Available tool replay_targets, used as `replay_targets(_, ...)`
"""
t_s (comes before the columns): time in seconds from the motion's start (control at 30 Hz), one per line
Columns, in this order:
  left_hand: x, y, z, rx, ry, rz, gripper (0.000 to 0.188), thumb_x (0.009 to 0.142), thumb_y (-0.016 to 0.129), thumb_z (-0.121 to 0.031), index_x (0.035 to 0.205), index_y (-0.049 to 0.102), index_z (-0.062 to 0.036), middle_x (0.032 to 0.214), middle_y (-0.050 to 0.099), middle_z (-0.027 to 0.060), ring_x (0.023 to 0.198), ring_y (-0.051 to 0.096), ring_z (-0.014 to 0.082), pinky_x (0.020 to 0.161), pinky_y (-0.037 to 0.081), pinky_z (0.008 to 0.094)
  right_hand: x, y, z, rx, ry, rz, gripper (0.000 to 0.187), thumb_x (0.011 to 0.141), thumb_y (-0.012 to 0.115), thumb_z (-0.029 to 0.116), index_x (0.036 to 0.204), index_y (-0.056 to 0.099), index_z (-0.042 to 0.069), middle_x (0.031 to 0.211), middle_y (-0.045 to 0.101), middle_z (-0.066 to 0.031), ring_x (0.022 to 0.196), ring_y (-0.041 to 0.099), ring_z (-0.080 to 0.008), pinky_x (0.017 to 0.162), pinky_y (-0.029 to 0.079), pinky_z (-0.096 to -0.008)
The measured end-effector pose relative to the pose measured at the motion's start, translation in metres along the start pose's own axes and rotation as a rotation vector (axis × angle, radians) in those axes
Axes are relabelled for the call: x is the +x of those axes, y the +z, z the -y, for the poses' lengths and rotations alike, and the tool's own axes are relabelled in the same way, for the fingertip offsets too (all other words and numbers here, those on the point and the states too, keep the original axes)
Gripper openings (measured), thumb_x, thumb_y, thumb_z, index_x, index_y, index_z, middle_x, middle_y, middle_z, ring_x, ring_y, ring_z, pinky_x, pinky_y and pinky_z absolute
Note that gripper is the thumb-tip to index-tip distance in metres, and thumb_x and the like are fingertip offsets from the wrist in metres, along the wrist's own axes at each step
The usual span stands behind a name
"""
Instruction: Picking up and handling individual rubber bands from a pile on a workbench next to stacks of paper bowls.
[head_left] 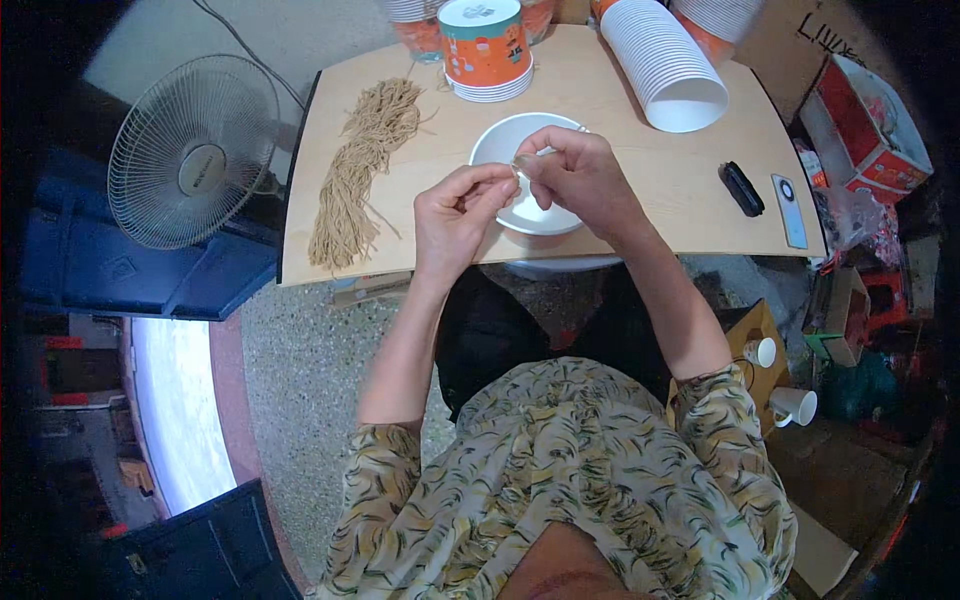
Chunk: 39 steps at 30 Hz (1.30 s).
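Observation:
Over a white paper tub (537,218) at the table's near edge, my two hands meet with fingertips pinched together. My left hand (462,212) is closed at thumb and forefinger. My right hand (580,182) is closed too, its fingers bent against the thumb. Whatever lies between the fingertips is too small to make out. A bundle of tan twisted cords (362,175) lies to the left of my hands, running from the back toward the near edge.
Behind the tub stands an upside-down stack of orange and green paper tubs (487,55). A long nested stack of tubs (655,60) lies on its side at back right. A black oblong object (741,189) and a pale flat strip (789,212) lie at right. A fan (195,155) stands at left.

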<state>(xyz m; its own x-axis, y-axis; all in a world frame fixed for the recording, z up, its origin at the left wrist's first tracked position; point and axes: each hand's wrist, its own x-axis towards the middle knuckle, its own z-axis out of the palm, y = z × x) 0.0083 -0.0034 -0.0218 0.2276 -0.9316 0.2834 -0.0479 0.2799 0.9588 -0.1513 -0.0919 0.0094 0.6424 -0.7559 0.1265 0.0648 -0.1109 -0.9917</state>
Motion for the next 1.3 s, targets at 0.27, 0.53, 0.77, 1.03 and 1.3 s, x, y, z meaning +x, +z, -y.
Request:
replay_targets(0.27, -0.001, 0.006, 0.002, -0.089, 0.111, -0.054, 0.025, 0.088, 0.068, 0.002, 0.112, 0.061, 0.0028, 0.095, 0.070, 0.0082, 0.086, 0.066, 0.0109, 0.078, 0.053, 0.0231, -0.001, 0.000, 0.005, -0.075, 0.046, 0.020, 0.012, 0.088, 0.062, 0.011, 0.087, 0.064, -0.001, 0.058, 0.059, -0.0024, 0.051, 0.053, -0.0068, 0.048, 0.042, -0.0229)
replay_targets(0.53, -0.003, 0.002, -0.003, 0.376, 0.293, -0.039, 0.018, 0.088, 0.069, 0.000, 0.106, 0.066, 0.0017, 0.090, 0.069, 0.0055, 0.082, 0.065, 0.0094, 0.073, 0.052, 0.0220, 0.000, -0.001, 0.004, -0.097, 0.090, -0.008, 0.008, 0.084, 0.062, 0.006, 0.083, 0.064, -0.001, 0.058, 0.055, 0.0014, 0.050, 0.048, -0.0037, 0.045, 0.034, -0.0204)
replay_targets(0.77, 0.000, -0.002, -0.002, 0.037, 0.072, 0.007, 0.013, 0.091, 0.066, -0.003, 0.101, 0.066, 0.0042, 0.090, 0.069, 0.0069, 0.082, 0.066, 0.0090, 0.072, 0.052, 0.0211, 0.004, -0.003, 0.004, -0.031, 0.112, -0.083, 0.009, 0.085, 0.061, 0.007, 0.086, 0.064, -0.001, 0.061, 0.053, 0.0034, 0.051, 0.043, -0.0037, 0.047, 0.034, -0.0198)
replay_targets(1.03, 0.009, -0.015, -0.016, -0.244, -0.396, 0.029, 0.015, 0.094, 0.063, -0.012, 0.104, 0.065, -0.0005, 0.097, 0.070, 0.0107, 0.089, 0.068, 0.0158, 0.078, 0.055, 0.0242, 0.001, -0.010, -0.015, -0.139, -0.260, -0.044, 0.014, 0.083, 0.067, 0.005, 0.097, 0.066, 0.001, 0.082, 0.062, 0.0010, 0.073, 0.057, -0.0082, 0.067, 0.048, -0.0225)
replay_targets(1.3, 0.009, -0.007, -0.010, -0.291, -0.348, -0.061, 0.017, 0.090, 0.067, -0.006, 0.104, 0.064, 0.0028, 0.095, 0.070, 0.0129, 0.083, 0.070, 0.0167, 0.075, 0.058, 0.0241, -0.016, 0.010, -0.011, -0.452, -0.527, -0.122, 0.016, 0.081, 0.072, 0.005, 0.096, 0.067, 0.004, 0.091, 0.064, -0.0056, 0.076, 0.061, -0.0142, 0.066, 0.051, -0.0280)
